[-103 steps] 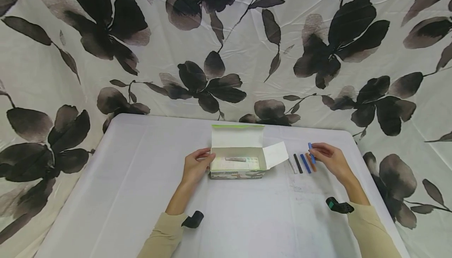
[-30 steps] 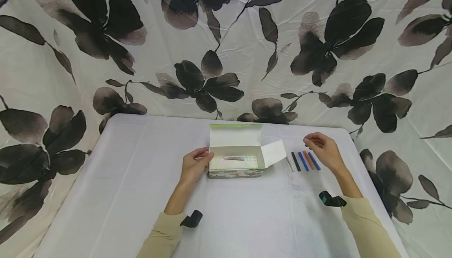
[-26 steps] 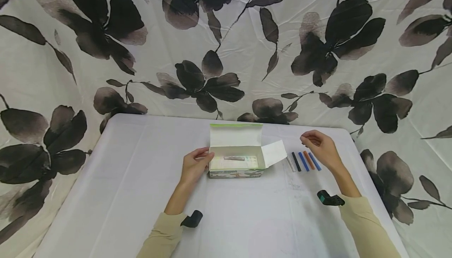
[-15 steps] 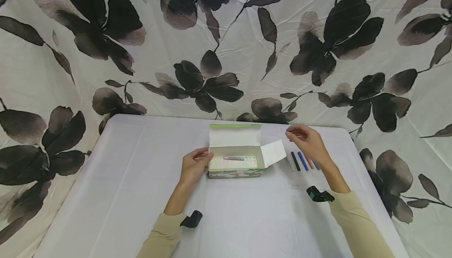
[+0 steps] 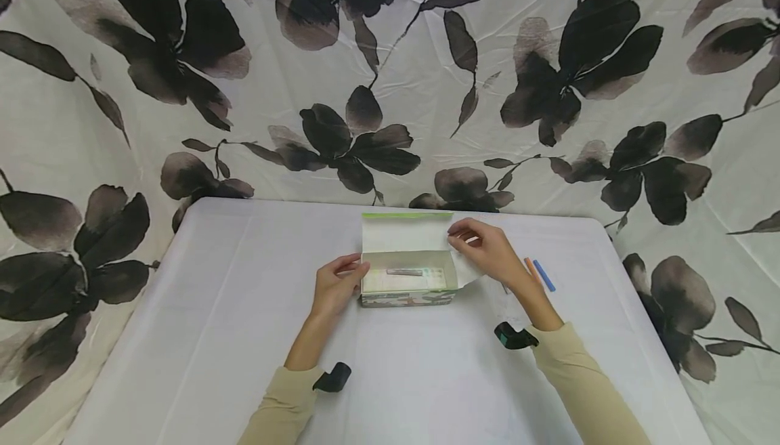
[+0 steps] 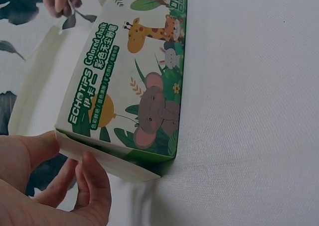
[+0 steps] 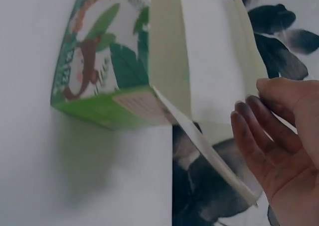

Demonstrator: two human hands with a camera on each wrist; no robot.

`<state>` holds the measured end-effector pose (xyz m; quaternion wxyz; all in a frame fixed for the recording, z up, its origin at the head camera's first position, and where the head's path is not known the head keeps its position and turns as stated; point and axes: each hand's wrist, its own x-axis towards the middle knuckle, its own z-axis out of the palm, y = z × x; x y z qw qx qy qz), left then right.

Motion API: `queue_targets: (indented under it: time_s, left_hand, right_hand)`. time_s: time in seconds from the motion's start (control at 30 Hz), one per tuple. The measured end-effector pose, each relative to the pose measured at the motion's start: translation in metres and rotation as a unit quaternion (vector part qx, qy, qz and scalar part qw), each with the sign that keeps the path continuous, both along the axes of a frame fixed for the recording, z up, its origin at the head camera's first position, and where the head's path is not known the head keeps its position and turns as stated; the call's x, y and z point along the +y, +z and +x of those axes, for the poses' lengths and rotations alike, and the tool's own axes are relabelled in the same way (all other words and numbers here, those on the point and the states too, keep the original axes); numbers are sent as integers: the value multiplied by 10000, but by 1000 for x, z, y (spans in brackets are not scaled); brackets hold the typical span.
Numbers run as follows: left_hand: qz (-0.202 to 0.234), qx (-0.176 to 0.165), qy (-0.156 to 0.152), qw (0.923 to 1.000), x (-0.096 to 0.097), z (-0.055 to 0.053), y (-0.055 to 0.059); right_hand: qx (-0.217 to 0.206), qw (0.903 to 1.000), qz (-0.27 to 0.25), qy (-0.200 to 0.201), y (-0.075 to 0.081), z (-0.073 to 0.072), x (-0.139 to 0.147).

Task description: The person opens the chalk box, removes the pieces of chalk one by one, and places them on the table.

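A colored chalk box [image 6: 119,81] with animal prints stands on the table, its lid [image 5: 405,234] raised at the back and its right side flap [image 7: 209,156] folded out. My left hand [image 5: 338,284] pinches the side flap at the box's left end, thumb and fingers on its edge. Inside, a grey stick [image 5: 405,271] lies on pale printed contents. My right hand [image 5: 487,252] is by the lid's right edge, fingers loosely bent, nothing visible between them; contact with the lid is unclear. An orange chalk [image 5: 533,269] and a blue chalk [image 5: 544,275] lie right of my right forearm.
My right hand and forearm cover most of the other chalks in the row. A white cloth covers the table [image 5: 244,336]. Behind it hangs a floral curtain [image 5: 463,160]. Each wrist carries a black camera [image 5: 332,378].
Earlier my right hand set the blue chalk down at the right end of the row. It has since moved left to the box lid. My left hand stays at the box.
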<state>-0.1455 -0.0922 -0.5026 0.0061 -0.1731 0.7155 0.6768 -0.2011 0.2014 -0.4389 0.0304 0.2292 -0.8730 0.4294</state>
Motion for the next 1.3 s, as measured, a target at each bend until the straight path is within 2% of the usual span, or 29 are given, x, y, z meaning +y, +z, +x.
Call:
queue_targets:
  time_s: [0.3,0.6,0.9,1.07,1.17,1.3]
  left_hand:
    - [-46,29,26,10000,0,1,0]
    - [84,92,38,9999,1,3,0]
    - [-22,68,20,10000,1,5,2]
    - [41,70,2,10000,2,5,4]
    - [45,69,-9,10000,2,5,4]
    - [1,69,24,10000,2,6,3]
  right_hand:
    - [-331,9964,47,779,-19,2,-28]
    - [-810,9878,275,1303,-35,5,-49]
    - [-833,9729,570,2079,-49,2,-63]
    - [-881,9677,763,2236,-51,-1,-67]
    - [-1165,9596,1056,2333,-50,-4,-69]
    - [-1487,9388,1548,2694,-47,-8,-74]
